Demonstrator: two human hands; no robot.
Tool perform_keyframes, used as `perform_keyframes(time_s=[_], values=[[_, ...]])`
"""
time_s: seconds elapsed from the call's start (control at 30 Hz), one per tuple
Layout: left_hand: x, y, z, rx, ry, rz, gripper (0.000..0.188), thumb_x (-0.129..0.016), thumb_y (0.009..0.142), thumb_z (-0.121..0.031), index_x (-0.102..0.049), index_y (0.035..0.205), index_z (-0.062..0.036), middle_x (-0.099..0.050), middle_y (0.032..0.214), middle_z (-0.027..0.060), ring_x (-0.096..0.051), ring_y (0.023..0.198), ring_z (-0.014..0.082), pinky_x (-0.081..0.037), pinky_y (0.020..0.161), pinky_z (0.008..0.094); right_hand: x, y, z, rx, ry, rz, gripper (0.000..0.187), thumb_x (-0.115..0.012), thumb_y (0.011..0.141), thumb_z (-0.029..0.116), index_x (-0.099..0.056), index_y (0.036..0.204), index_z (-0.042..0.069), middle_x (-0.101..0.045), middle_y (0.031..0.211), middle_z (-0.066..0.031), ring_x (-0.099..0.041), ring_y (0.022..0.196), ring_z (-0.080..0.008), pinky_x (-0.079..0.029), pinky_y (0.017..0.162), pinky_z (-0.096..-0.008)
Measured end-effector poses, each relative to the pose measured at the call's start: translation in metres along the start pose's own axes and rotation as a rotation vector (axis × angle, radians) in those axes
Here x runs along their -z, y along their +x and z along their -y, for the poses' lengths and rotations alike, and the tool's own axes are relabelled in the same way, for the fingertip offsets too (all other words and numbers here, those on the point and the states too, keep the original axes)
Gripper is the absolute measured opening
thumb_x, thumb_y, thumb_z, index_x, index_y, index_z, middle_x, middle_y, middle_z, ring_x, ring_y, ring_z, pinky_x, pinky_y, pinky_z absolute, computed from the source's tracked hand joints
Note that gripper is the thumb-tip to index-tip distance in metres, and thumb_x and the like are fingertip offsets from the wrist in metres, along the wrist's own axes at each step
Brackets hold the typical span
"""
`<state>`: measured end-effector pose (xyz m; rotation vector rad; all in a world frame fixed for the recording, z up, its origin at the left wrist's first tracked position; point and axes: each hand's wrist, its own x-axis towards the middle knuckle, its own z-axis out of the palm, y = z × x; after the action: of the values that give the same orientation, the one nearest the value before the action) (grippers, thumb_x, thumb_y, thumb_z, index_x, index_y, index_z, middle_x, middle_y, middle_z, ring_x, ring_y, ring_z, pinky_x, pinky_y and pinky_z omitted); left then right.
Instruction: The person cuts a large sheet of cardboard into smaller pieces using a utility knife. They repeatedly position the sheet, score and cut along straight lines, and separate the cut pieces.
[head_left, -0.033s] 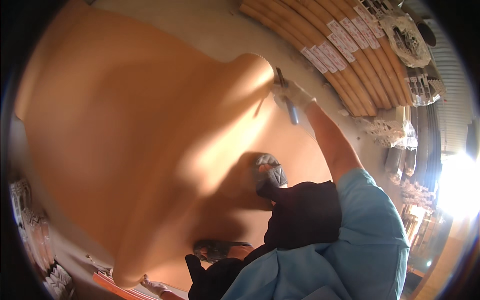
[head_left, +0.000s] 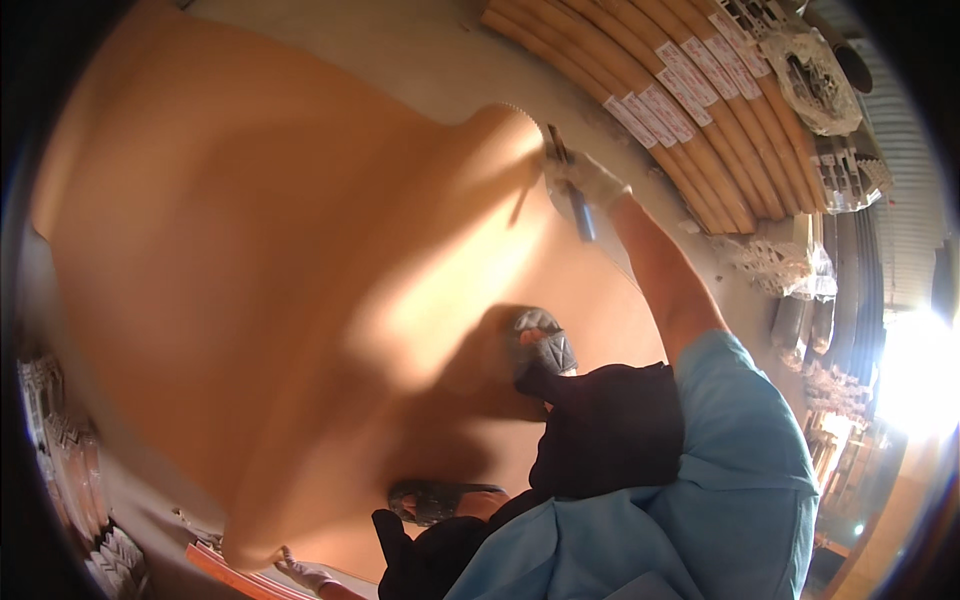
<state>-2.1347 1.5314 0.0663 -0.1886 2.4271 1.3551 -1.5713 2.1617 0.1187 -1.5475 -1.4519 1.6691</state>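
Observation:
A large sheet of brown paper (head_left: 230,330) spreads before me, its near part folded up in a long curve. At the lower left my left hand (head_left: 303,573), in a pale glove, pinches the sheet's curled edge. At the far right end of the fold is my right hand (head_left: 594,182), also gloved. Its fingers are closed round a slim tool (head_left: 581,212) with a blue end and a dark end, perhaps a utility knife; its exact kind is unclear. This hand is right beside the sheet's curled edge, and its fingertips are partly hidden.
My sandalled feet (head_left: 540,345) stand on the brown sheet. Long brown-wrapped bundles with labels (head_left: 650,100) lie at the upper right, near plastic-wrapped metal profiles (head_left: 815,80). Orange-red strips (head_left: 240,578) lie by my left hand; more stacked profiles (head_left: 75,465) are at the left. Bright light (head_left: 915,375) glares at the right.
My right hand and the tool have shifted very slightly to the left and away from me. My left hand has moved a touch leftward with the sheet's edge.

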Motion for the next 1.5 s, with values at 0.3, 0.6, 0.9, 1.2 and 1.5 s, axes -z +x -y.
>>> perform_keyframes(time_s=[0.3, 0.6, 0.9, 1.2, 1.5], values=[[-0.035, 0.085, 0.012, -0.329, 0.738, -0.160, 0.087, -0.057, 0.078, -0.060, -0.027, 0.141, -0.0082, -0.033, 0.142, 0.0176, -0.035, 0.129, 0.0347, -0.030, 0.105, 0.0496, -0.065, 0.081, 0.116, 0.250, -0.085, -0.191, 0.038, -0.069, 0.080, 0.030, -0.060, 0.105, 0.003, -0.057, 0.068, -0.0011, -0.054, 0.056, -0.0104, -0.045, 0.053, -0.0205], [-0.099, 0.012, 0.014, -0.057, 1.310, -0.089, 0.073, -0.034, 0.084, -0.069, -0.035, 0.140, -0.0218, -0.035, 0.142, 0.0120, -0.032, 0.131, 0.0297, -0.026, 0.101, 0.0545, 0.009, 0.038, -0.005, -0.158, -0.523, -0.384, 0.029, -0.061, 0.084, 0.030, -0.064, 0.100, 0.007, -0.060, 0.069, -0.0038, -0.054, 0.054, -0.0114, -0.044, 0.048, -0.0272], [-0.046, 0.048, 0.049, 0.283, 0.976, -0.391, 0.077, -0.045, 0.083, -0.062, -0.036, 0.138, -0.0086, -0.046, 0.132, 0.0198, -0.041, 0.124, 0.0355, -0.036, 0.098, 0.0497, 0.014, 0.036, -0.081, -0.330, -0.205, -0.241, 0.020, -0.061, 0.086, 0.023, -0.062, 0.092, 0.004, -0.055, 0.061, -0.0028, -0.049, 0.046, -0.0110, -0.038, 0.040, -0.0254], [0.019, 0.086, 0.088, 0.137, 0.845, -0.163, 0.075, -0.048, 0.084, -0.058, -0.045, 0.122, 0.0071, -0.054, 0.117, 0.0287, -0.055, 0.106, 0.0414, -0.045, 0.091, 0.0434, 0.003, 0.046, -0.069, -0.264, -0.216, -0.293, 0.021, -0.063, 0.085, 0.018, -0.063, 0.100, 0.003, -0.058, 0.062, -0.0052, -0.050, 0.043, -0.0114, -0.038, 0.038, -0.0246], [0.022, 0.089, 0.096, 0.150, 0.746, -0.227, 0.073, -0.058, 0.082, -0.050, -0.043, 0.126, 0.0057, -0.054, 0.119, 0.0275, -0.056, 0.106, 0.0391, -0.047, 0.090, 0.0429, -0.010, 0.046, -0.065, -0.245, -0.059, -0.357, 0.016, -0.061, 0.086, 0.013, -0.065, 0.098, 0.004, -0.053, 0.062, -0.0025, -0.046, 0.042, -0.0111, -0.038, 0.039, -0.0250]])
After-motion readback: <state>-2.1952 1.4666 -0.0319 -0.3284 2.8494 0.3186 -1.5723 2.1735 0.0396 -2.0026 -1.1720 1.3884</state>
